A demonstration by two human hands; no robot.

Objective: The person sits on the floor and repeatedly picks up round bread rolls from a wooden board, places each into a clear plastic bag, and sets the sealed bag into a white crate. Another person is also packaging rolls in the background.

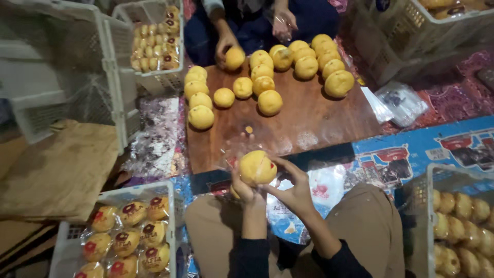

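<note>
Bun (257,167), round and yellow, sits centre-lower frame, held up over the near edge of the wooden table (309,123), half inside a clear plastic wrapper (234,149).

Left hand (243,189): under and behind the bun, fingers (237,180) curled partway, cupping it from below and pinching the wrapper edge. Right hand (296,193): fingers (285,167) spread, tips on the bun's right side, thumb lower. Neither hand is closed tight; loose cradle grip.

Risks, as I judge them:
- Soft bun plus fingertip pressure means dents or a torn crust if the right-hand fingers squeeze.
- Wrapper is thin and blurred here, so I can't tell how far the bun is in. If the opening bunches, the film may split or the bun may pop back out.
- Bun is held over the lap and the printed mat (437,146), not over the table. A slip drops it on the floor.

Around it: loose buns (267,77) in rows at the upper centre of the table; another person's hand (226,46) rests on one at the top edge. White crate (170,193) of wrapped buns (131,231) lower left, crate of unwrapped ones (463,226) lower right, spare wrappers (399,103) right of the table.
</note>
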